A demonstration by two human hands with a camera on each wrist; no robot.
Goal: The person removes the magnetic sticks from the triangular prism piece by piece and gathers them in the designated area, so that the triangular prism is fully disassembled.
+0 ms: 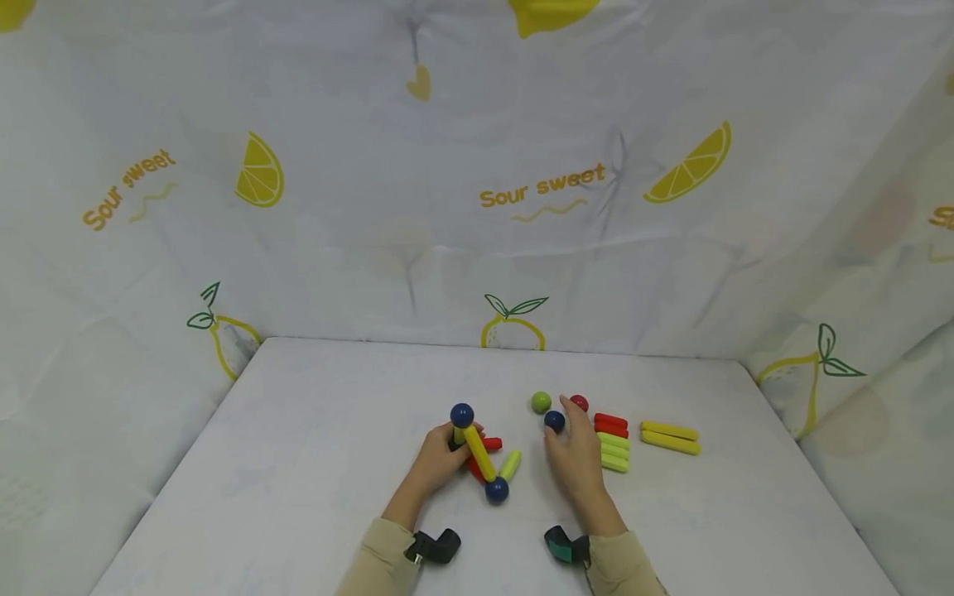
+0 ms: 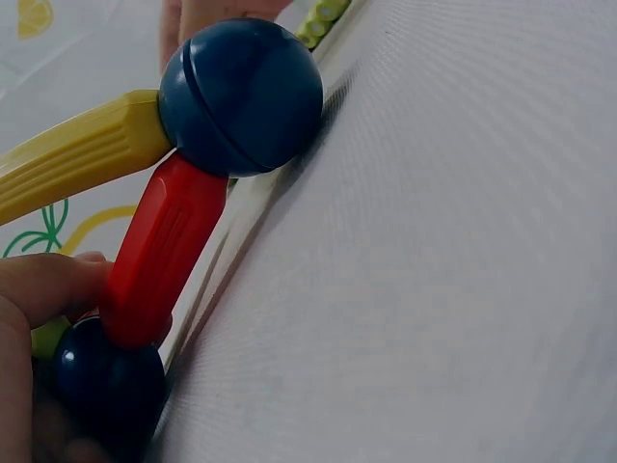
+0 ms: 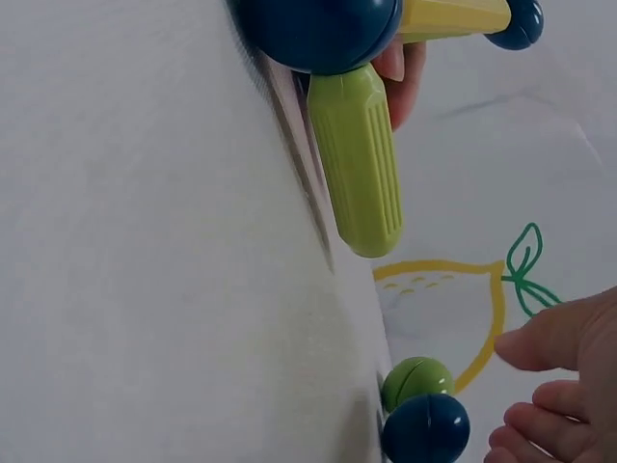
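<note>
frame (image 1: pixel 479 454) of rods and blue balls, near the middle of the bench (image 1: pixel 261 463). left hand (image 1: pixel 440 457) clamped on its left side, thumb against the red rod (image 2: pixel 164 251), beside a low ball (image 2: pixel 108 371). yellow rod (image 2: pixel 82 152) slopes up from the near ball (image 1: pixel 497 490) to a raised ball (image 1: pixel 462 415). green rod (image 3: pixel 357 164) juts from the near ball, outer end free. right hand (image 1: pixel 577 455) holds nothing: thumb and fingers parted, just beside a loose blue ball (image 1: pixel 555 421); the right wrist view shows a gap between. green ball (image 1: pixel 541 402) lies near that one; red ball (image 1: pixel 579 403) partly hidden by a finger. right of the hand, two red rods (image 1: pixel 611 421) and three green rods (image 1: pixel 614 452), side by side; two yellow rods (image 1: pixel 671 444) farther right.
</note>
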